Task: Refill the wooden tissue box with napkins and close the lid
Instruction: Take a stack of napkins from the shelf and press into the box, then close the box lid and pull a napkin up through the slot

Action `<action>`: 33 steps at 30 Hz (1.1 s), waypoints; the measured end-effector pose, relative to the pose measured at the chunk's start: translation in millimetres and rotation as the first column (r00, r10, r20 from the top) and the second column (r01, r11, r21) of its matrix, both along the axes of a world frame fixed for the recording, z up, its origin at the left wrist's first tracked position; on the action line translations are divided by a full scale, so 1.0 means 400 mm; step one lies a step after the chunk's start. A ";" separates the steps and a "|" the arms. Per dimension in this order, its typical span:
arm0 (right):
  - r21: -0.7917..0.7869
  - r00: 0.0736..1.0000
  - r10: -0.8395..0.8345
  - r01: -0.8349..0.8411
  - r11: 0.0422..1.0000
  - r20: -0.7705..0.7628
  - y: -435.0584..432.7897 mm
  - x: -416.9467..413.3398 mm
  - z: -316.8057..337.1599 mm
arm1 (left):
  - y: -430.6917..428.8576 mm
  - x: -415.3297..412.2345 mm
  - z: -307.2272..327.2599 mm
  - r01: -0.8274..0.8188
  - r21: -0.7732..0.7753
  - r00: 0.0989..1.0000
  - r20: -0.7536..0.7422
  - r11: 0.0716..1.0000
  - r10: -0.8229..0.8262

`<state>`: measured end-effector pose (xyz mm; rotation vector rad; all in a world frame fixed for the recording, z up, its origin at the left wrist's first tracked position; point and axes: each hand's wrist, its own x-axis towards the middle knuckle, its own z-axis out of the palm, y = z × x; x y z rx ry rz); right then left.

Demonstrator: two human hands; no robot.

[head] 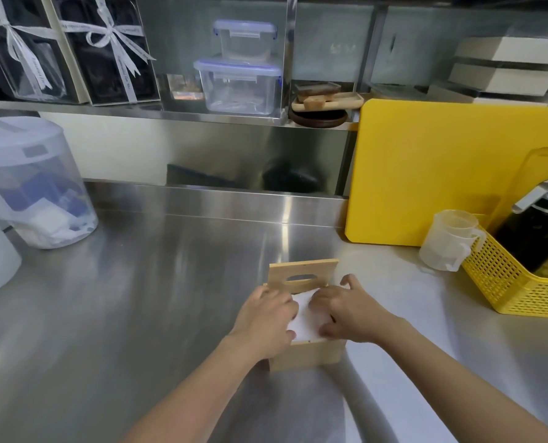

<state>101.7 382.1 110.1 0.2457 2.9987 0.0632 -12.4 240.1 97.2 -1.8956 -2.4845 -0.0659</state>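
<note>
Lower centre: left hand (268, 318) and right hand (351, 310), fingers spread, press white napkins (306, 318) into wooden tissue box (308, 354); lid (301, 276) upright behind.

Commercial kitchen: stainless counter (176, 282), yellow cutting board (442, 174), food containers (239, 86).

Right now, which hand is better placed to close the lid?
Probably the right hand. Its fingers reach closest to the upright lid at the back of the wooden box. The left hand lies flat on the napkins, holding them down.
</note>
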 end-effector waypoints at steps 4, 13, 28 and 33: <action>0.148 0.990 -0.021 0.000 0.989 0.138 0.006 -0.012 -0.001 | 0.014 -0.012 0.018 -0.087 -0.196 0.992 -0.109 0.977 0.066; -0.172 0.993 -0.082 0.097 0.980 0.089 0.011 -0.023 0.016 | 0.028 -0.026 0.031 -0.058 -0.275 0.993 0.083 0.960 0.083; -0.848 0.677 -0.511 0.414 -0.330 0.529 0.032 -0.030 0.077 | -0.001 -0.033 0.093 -0.396 -0.484 -0.538 0.811 0.780 0.230; -0.966 0.781 -0.579 0.254 -0.049 0.235 0.017 0.032 -0.022 | -0.029 -0.008 -0.009 -0.454 -0.170 -0.196 0.977 0.875 0.089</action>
